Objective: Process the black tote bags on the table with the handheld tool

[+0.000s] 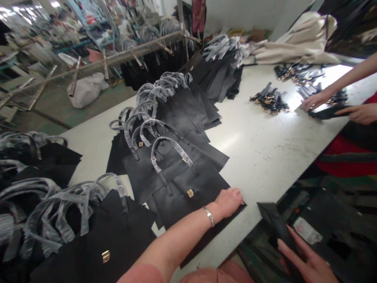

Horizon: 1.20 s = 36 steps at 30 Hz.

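Note:
My left hand [229,202], a bracelet at its wrist, is closed on the near right corner of a black bag panel [203,181]. That panel lies on the pile, with a gold clasp plate [190,193] and a plastic-wrapped handle [173,143]. Low on the right, my right hand [309,257] grips a flat black piece [272,216], apparently leather, held off the table's front edge. Its exact kind is unclear. More black panels with wrapped handles [147,98] fan out behind.
Another stack of black panels [97,232] fills the near left of the white table [235,133]. A co-worker's hands [319,100] handle a black piece at the right, near piles of straps with gold fittings [269,100]. Beige cloth [297,37] lies at the back.

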Motion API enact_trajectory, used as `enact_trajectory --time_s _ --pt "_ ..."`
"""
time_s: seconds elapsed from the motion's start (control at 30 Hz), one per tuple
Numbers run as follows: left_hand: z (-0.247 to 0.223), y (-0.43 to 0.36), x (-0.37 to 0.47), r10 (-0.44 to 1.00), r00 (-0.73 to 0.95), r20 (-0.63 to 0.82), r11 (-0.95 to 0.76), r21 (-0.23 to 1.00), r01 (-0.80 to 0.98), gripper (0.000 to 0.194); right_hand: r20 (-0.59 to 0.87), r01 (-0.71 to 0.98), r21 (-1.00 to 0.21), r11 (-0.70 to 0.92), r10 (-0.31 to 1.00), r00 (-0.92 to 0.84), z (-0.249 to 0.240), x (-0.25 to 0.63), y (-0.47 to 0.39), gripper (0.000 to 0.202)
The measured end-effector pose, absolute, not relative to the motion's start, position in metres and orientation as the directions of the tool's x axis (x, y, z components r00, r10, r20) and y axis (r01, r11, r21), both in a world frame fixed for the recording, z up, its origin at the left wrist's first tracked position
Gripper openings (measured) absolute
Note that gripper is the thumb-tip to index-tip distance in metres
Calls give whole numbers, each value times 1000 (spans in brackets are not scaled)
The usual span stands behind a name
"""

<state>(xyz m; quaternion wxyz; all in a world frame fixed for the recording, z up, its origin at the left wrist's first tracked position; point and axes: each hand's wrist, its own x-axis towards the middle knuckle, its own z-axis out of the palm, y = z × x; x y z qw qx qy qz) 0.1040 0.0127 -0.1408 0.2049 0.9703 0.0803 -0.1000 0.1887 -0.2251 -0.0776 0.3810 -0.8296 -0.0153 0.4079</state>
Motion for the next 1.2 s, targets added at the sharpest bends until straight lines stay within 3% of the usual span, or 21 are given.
enact_trajectory --time_s 0.13,0.37,0.5,0.6,0.8,0.97,1.2 --pt "-130 9 104 116 952 -282 -903 369 219 30 -745 -400 -605 -689 311 590 -75 187 -221 101" --pt "-120 -2 93 152 945 -290 -886 384 261 17 -728 -376 -623 -686 334 599 -69 186 -215 103" --pt "-134 -6 66 359 923 -138 -835 394 383 52 -776 -365 -591 -720 383 501 -62 181 -214 103" --pt "-149 -6 48 356 933 -58 -864 359 352 69 -813 -326 -554 -766 415 408 -65 177 -213 102" --pt "-156 -5 42 296 953 -66 -903 306 302 77 -807 -315 -571 -758 449 384 -80 180 -191 97" --pt "-159 -6 42 327 945 -30 -858 409 310 84 -789 -279 -603 -748 504 352 -80 185 -177 96" --pt "-161 -6 40 359 933 -12 -807 499 316 90 -846 -319 -517 -794 417 332 -70 183 -182 102"
